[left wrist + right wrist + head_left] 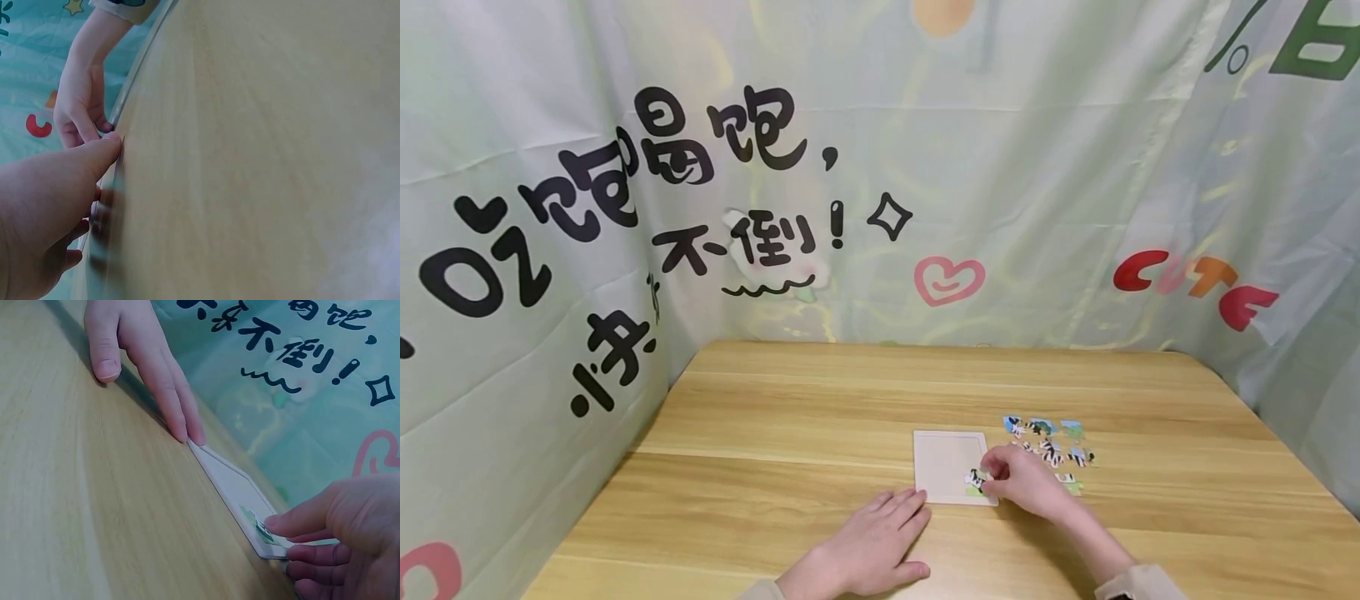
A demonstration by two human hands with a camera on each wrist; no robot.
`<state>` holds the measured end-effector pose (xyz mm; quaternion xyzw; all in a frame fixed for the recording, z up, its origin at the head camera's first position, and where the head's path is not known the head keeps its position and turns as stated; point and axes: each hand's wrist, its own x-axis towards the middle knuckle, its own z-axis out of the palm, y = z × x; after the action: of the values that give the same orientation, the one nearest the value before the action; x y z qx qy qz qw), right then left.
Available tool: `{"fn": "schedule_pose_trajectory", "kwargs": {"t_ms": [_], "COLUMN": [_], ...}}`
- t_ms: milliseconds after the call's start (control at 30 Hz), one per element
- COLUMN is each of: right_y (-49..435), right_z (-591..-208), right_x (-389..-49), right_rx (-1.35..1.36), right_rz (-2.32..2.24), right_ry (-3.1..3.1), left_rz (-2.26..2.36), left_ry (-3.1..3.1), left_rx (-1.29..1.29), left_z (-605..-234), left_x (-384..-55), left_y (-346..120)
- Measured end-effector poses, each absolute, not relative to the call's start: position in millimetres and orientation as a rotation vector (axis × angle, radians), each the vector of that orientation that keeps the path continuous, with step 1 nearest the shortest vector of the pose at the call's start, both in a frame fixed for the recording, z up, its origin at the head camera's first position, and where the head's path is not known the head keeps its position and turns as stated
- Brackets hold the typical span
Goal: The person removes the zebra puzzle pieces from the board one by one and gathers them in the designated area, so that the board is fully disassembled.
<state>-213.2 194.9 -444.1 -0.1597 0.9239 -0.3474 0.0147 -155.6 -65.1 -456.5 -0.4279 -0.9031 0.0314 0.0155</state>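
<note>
A pale square puzzle tray [943,462] lies flat on the table, a puzzle piece [976,482] with a black-and-white animal on green in its near right corner. My left hand [880,542] lies with straight fingers on the table, fingertips at the tray's near left corner. Over the tray's right edge, my right hand [1022,481] bends its fingers and pinches at the piece. In the right wrist view its thumb [275,522] is on the piece, with the other fingers beside the tray's rim. Both hands show in the left wrist view, which hides the tray.
Several loose puzzle pieces [1051,454] lie to the right of the tray, partly behind my right hand. The wooden table [760,442] extends to a printed curtain [865,158] at the back and sides.
</note>
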Motion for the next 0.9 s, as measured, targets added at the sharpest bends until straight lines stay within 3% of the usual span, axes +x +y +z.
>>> {"fn": "schedule_pose_trajectory", "kwargs": {"t_ms": [500, 900], "right_y": [188.3, 187.1], "right_z": [-438.9, -440.3], "right_x": [-210.7, -213.8], "right_rx": [-0.532, -0.601], "right_rz": [-0.897, -1.035], "right_ry": [2.923, 2.845], "left_rz": [0.151, 0.136], "left_ry": [-2.743, -2.778], "left_rx": [-1.321, -1.33], "left_z": [-459.2, -455.9], "left_x": [-157.5, -157.4], "left_y": [-65.0, -64.1]}}
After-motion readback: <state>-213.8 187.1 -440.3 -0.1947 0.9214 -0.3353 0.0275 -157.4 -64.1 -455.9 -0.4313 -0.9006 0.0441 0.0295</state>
